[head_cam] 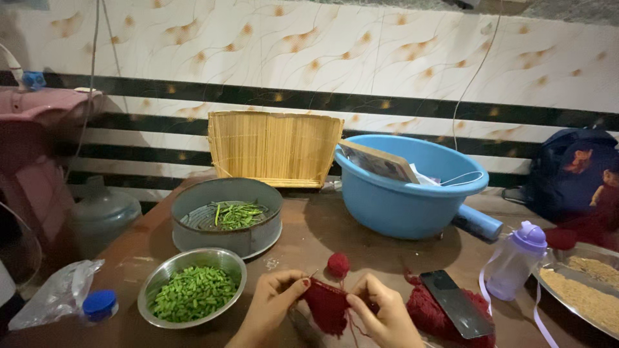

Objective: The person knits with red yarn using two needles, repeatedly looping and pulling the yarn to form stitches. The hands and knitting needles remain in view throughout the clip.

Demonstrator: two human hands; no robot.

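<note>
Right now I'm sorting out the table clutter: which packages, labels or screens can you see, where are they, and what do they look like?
Phone: lying on red yarn right of the right hand; flat black rectangle, screen dark.
Plastic bag: front left table edge; crumpled, clear.
Printed board: leaning in the blue basin; flat, pale.

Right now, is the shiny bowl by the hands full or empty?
Nearly full. The steel bowl beside the left hand holds a heap of chopped green beans close to its rim.
</note>
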